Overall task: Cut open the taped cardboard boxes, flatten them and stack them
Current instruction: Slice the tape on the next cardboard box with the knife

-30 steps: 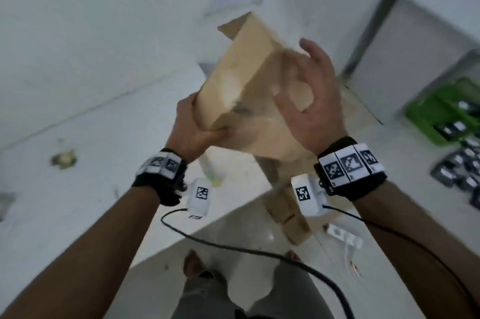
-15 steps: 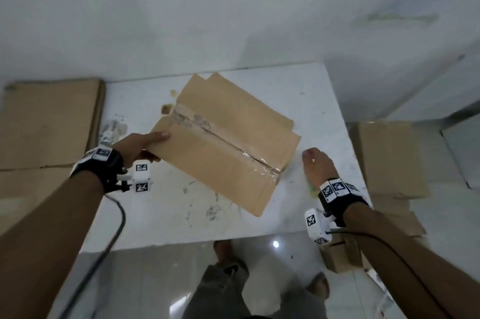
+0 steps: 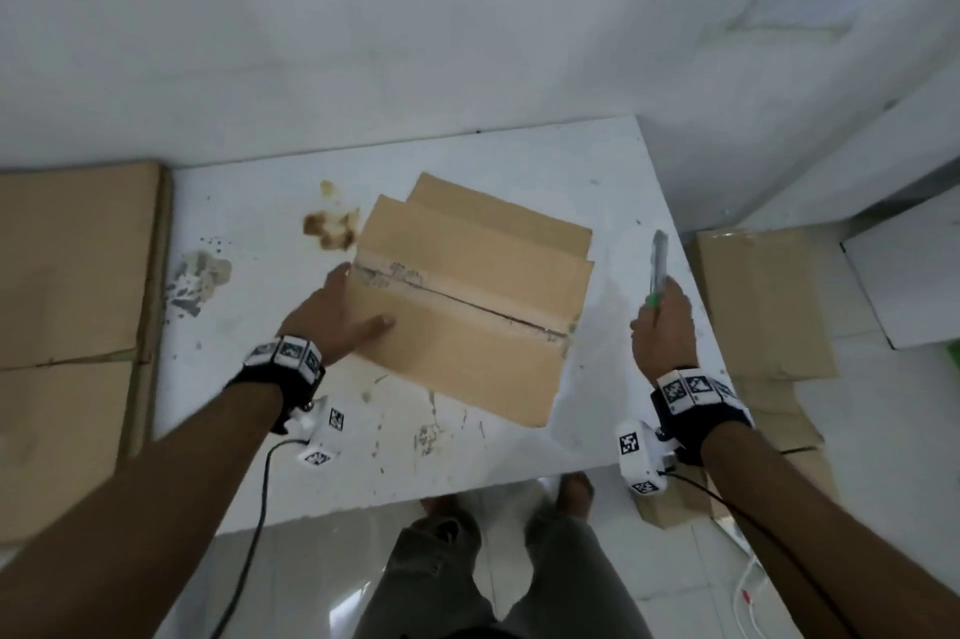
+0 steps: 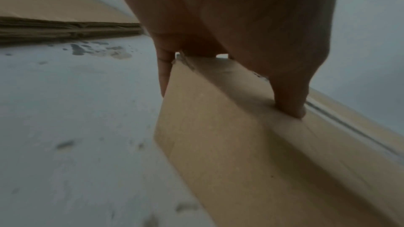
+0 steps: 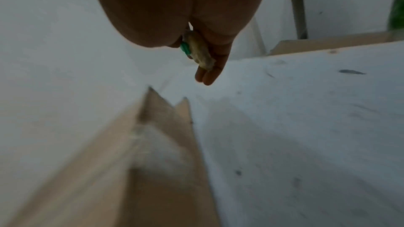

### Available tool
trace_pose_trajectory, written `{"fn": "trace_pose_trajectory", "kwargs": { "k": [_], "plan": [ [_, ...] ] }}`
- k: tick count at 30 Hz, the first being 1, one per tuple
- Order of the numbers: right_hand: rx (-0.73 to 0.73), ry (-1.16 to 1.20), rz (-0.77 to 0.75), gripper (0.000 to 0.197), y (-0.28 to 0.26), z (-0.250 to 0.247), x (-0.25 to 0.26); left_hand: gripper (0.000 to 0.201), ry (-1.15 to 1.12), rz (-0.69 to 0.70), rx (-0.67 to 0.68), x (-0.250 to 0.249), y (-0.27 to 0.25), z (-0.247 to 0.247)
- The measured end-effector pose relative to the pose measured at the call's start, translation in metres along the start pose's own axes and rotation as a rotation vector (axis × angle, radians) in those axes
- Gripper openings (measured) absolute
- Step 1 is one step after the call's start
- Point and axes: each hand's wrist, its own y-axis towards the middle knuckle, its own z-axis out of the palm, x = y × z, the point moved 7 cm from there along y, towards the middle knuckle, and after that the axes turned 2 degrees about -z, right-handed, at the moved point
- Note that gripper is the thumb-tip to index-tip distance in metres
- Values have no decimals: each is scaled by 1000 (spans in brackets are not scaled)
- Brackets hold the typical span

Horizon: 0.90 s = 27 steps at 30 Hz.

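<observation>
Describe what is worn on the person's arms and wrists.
Both forearms are bare. The left wristband and right wristband are black, topped with white tags printed with black square codes. Beneath hang the white boxy left camera and right camera, each trailing a black cable.

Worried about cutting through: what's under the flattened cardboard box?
The flattened cardboard box lies on the stained white table. The left hand holds its left edge. Anything beneath the cardboard is covered.

Flattened cardboard box flat on table, taped seam up; green-handled cutter near its right edge.
</observation>
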Motion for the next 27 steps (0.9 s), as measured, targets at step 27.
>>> {"fn": "trace_pose_trajectory", "kwargs": {
  "k": [27],
  "plan": [
    [696,-799,-1077,26,-81,82,196,120,-427,-112,-159,-24,-67,117]
  ]
}}
